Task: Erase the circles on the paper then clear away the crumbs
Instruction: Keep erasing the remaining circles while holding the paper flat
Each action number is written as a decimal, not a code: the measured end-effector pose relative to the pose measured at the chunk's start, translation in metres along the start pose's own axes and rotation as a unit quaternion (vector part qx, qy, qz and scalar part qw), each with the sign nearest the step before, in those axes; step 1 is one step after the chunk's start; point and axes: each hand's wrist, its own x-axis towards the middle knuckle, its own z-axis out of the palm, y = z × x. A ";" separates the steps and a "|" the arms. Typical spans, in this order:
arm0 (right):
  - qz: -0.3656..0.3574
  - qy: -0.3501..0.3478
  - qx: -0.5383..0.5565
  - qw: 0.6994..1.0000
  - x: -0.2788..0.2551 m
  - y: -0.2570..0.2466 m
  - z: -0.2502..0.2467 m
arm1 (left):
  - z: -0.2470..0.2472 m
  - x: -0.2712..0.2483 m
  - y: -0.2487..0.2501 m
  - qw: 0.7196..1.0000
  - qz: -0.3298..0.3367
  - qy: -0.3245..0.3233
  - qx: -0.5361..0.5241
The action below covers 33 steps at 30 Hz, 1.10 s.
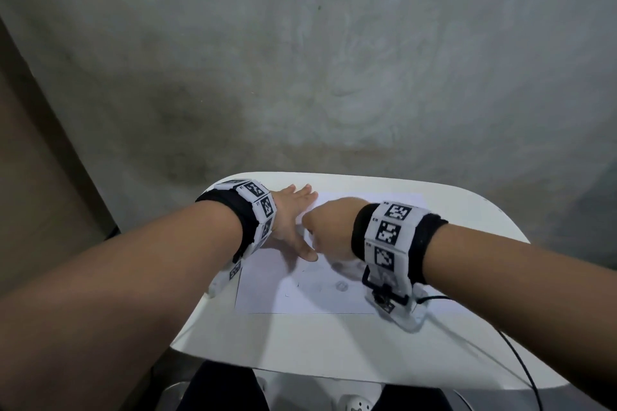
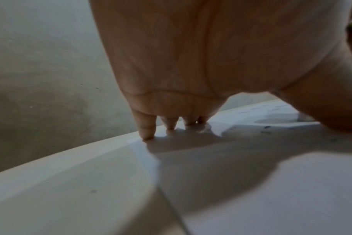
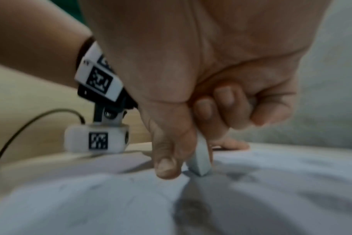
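Observation:
A white sheet of paper (image 1: 267, 290) lies on a small white table (image 1: 300, 340). Faint pencil circles (image 1: 341, 285) and dark eraser crumbs (image 1: 297, 284) show on its near half. My left hand (image 1: 292, 217) lies flat on the paper's far left part with straight fingers (image 2: 147, 127) pressing down. My right hand (image 1: 329, 227) is curled beside it and pinches a pale grey eraser (image 3: 200, 160) between thumb and fingers, its tip on the paper (image 3: 271, 182). In the head view the eraser is hidden under that hand.
The table's rounded far edge (image 1: 334, 174) sits close beyond the hands, with a grey floor behind. A black cable (image 1: 514, 350) runs from my right wrist camera off the table's near right side. A smudged pencil mark (image 3: 189, 209) lies near the eraser.

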 end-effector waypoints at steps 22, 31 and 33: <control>0.011 0.010 -0.044 0.999 -0.011 0.010 0.007 | 0.004 0.000 0.001 1.000 -0.011 0.011 0.021; 0.021 0.015 -0.003 1.000 -0.017 0.020 0.010 | 0.006 0.000 0.000 1.000 -0.012 0.013 0.013; 0.041 0.030 -0.038 0.998 -0.018 0.021 0.009 | 0.006 0.000 -0.001 1.000 -0.013 0.011 0.009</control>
